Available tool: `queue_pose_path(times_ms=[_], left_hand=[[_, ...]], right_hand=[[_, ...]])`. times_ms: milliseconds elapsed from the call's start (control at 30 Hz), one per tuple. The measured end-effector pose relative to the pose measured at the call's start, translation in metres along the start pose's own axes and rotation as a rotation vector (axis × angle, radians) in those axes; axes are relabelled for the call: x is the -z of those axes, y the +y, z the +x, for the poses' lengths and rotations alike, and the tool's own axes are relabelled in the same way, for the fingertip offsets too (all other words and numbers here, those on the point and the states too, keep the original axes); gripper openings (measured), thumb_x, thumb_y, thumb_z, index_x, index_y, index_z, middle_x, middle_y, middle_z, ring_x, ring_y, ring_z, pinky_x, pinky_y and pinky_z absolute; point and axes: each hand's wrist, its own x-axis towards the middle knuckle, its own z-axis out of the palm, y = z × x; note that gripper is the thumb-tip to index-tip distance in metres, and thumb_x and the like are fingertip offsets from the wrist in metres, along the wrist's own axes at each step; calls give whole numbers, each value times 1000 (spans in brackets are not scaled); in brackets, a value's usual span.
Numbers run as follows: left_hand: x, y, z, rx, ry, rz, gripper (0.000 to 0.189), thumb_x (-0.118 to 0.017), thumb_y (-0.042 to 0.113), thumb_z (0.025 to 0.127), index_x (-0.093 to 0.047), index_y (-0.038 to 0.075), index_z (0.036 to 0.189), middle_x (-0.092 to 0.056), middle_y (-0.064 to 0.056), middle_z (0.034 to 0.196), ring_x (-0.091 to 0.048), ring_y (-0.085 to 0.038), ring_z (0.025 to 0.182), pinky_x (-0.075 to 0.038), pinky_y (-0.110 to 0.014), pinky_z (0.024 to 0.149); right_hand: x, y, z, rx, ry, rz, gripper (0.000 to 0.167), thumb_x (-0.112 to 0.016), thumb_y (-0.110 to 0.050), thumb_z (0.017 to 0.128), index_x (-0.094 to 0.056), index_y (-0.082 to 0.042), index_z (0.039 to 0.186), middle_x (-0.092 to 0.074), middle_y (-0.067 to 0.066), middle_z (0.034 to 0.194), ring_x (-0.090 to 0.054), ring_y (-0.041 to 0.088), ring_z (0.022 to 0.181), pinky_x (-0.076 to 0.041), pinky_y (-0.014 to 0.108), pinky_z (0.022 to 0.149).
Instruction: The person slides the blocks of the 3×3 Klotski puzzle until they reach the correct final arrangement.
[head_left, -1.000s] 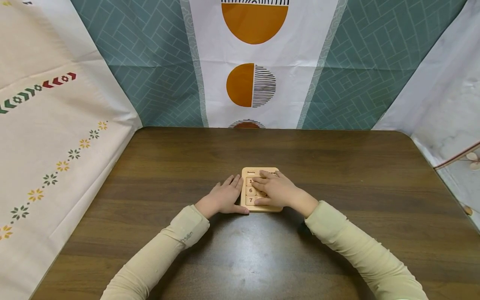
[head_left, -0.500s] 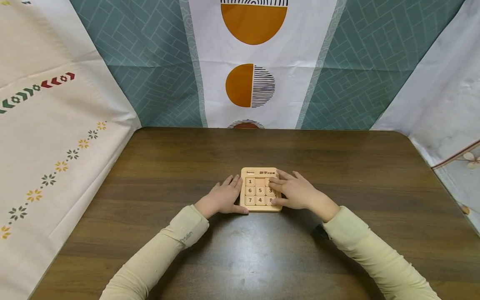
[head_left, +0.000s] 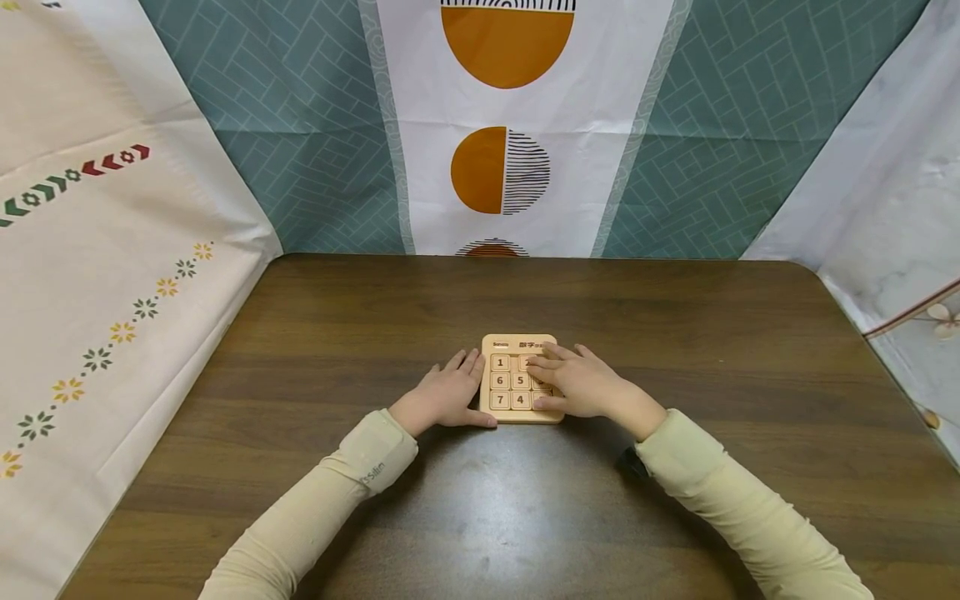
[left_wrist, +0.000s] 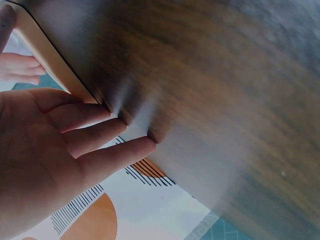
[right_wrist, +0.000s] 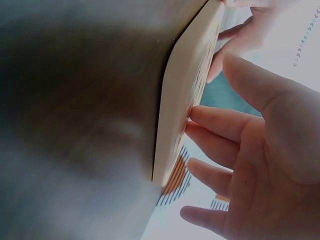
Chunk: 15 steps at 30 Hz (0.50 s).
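A light wooden number slide puzzle (head_left: pixel 525 418) lies flat on the table, its numbered tiles set in a frame. My left hand (head_left: pixel 446 394) rests at its left side with straight fingers, the thumb by the lower left corner. From the right, my right hand (head_left: pixel 585 387) reaches over the puzzle, fingertips on the tiles. The 2 tile (head_left: pixel 524 362) in the top row sits between the middle and right columns, with a fingertip at it. In the right wrist view the index and middle fingertips touch the puzzle's face. The hand hides the right column's lower tiles.
The dark wooden table (head_left: pixel 375 317) surrounds the puzzle. A patterned cloth (head_left: pixel 502 167) hangs behind the far edge, with a pale embroidered cloth (head_left: pixel 112 275) on the left and a white one (head_left: pixel 885 183) on the right.
My right hand first drew back to the right across the puzzle, then came slightly left again. With it, the 2 tile slid left from the top right corner. My left hand stayed put.
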Motion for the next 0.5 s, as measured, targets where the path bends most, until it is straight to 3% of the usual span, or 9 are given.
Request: queue_pose_path(times_ms=[233,500], left_hand=[[1,0,-1,0,-3,-10,103,-58,63,76,-15,-3,144,-14,-18,149,-15,-32,135,-28,-55,98],[1,1,-1,-1,-4,-14,103,-58,62,76,-15,-3,144,-14,-18,149,-15,-32,136,-28,-55,99]], right_hand=[[2,-9,8,24,-5,-10,59,-53,-46,88,-47,-8,134,-42,6,139,-26,30,133,-22,58,99],[3,-11,2,19,-13,-26,60,-54,-45,88,-45,-9,135,-40,5,141,-23,29,134,-21,59,100]])
